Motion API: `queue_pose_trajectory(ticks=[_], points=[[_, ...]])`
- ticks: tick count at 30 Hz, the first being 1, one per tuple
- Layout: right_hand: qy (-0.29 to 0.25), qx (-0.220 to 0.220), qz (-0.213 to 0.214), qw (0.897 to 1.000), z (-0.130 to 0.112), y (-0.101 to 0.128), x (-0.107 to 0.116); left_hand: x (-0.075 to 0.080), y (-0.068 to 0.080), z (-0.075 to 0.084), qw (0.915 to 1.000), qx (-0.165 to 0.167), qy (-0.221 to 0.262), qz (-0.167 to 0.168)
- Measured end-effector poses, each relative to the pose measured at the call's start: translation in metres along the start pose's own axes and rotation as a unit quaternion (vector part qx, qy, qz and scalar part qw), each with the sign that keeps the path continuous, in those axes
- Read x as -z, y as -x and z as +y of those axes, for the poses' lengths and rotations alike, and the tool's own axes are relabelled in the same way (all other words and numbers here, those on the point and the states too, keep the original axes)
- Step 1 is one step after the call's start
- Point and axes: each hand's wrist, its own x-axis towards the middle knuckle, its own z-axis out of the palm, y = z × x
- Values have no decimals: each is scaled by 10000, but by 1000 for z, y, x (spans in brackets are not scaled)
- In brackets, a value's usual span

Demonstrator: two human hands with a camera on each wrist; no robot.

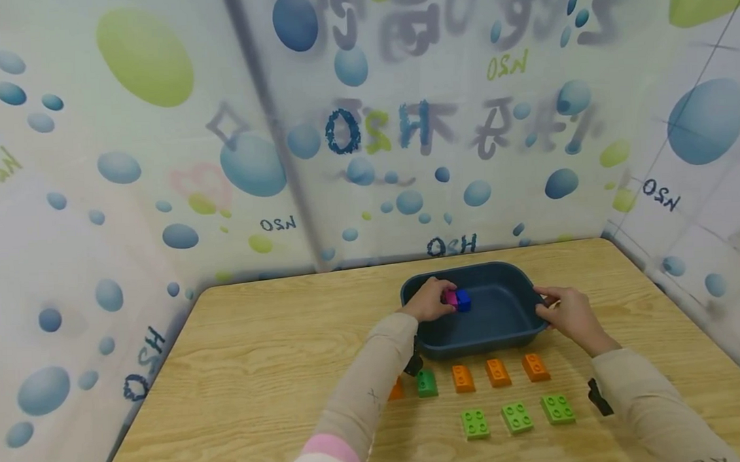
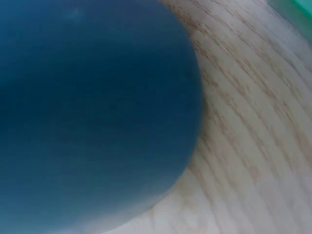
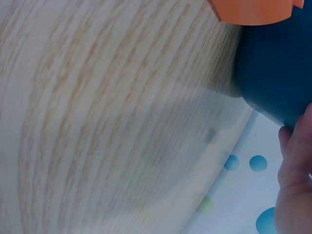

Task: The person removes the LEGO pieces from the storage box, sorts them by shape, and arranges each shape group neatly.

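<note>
Head view: left hand (image 1: 430, 300) reaches into the dark blue tub (image 1: 502, 321) on the wooden table (image 1: 258, 371), fingers curled round a pink block (image 1: 450, 297) joined to a blue block (image 1: 463, 300). Right hand (image 1: 562, 311) grips the tub's right rim. Nearer lie 3 orange blocks (image 1: 498, 372) and 3 green blocks (image 1: 517, 417).

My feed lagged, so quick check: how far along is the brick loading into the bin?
Barely begun. Done: nothing lies loose in the bin. In hand: the left hand holds a pink brick and a blue brick over the bin's inside; the right hand holds the bin's right rim. Left: four orange bricks (one half hidden by the sleeve) and four green bricks sit on the table.
</note>
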Motion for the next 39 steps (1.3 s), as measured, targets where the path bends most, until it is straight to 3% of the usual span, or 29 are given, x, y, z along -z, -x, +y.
queue_pose_trajectory(ticks=[15, 39], points=[[-21, 40, -5, 10000, -1, 0, 1, -4, -1, 2, 9982, 476, 345, 118], [58, 63, 42, 10000, 2, -1, 0, -7, 1, 1, 9978, 531, 403, 8]])
